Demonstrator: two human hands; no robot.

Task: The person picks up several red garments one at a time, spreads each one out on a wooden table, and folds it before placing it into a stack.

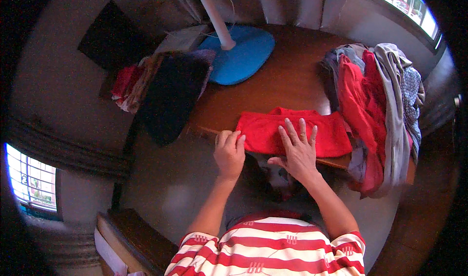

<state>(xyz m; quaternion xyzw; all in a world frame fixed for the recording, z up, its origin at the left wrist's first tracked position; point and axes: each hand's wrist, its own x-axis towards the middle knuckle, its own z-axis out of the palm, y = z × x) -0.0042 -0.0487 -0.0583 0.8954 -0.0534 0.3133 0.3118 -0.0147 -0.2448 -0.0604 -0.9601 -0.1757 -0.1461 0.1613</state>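
Note:
A folded red cloth garment [263, 134] lies at the table's near edge, its front side hanging slightly over. At its left corner, my left hand [229, 156] is closed, with thumb and fingers pinching the cloth's edge. My right hand [300, 152] rests flat on the middle of the cloth, fingers spread and thumb stretched to the left. What kind of garment it is cannot be made out from the folded shape.
The brown wooden table [297, 76] bears a heap of red, grey and patterned clothes [375, 110] on the right, draping over the edge. A blue base with a white pole [239, 57] stands at the back. Dark folded clothes [170, 93] are stacked at the left.

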